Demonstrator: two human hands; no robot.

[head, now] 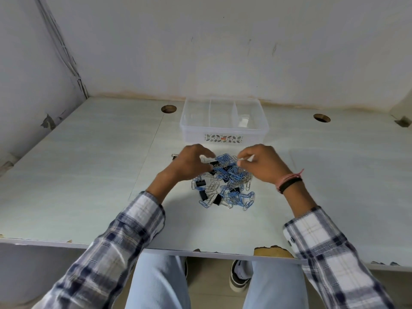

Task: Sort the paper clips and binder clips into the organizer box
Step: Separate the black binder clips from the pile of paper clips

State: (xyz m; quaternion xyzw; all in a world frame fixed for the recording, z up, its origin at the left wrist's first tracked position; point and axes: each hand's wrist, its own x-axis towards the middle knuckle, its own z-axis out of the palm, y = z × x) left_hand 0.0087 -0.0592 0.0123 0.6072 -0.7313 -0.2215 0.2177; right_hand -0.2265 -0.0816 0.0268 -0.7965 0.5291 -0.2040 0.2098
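Observation:
A heap of blue and silver paper clips (231, 175) mixed with black binder clips (216, 199) lies on the pale table in front of me. Behind it stands a clear plastic organizer box (224, 132) with three compartments that look empty. My left hand (191, 162) is at the heap's far left edge, fingers curled, with a black binder clip at its fingertips. My right hand (262, 162) is over the heap's far right side, its fingertips pinched on a silver paper clip.
Two round cable holes (168, 108) (321, 118) are cut into the table near the wall. A stray clip (174, 155) lies left of my left hand. The front table edge (273, 250) is chipped. My knees and a shoe show below.

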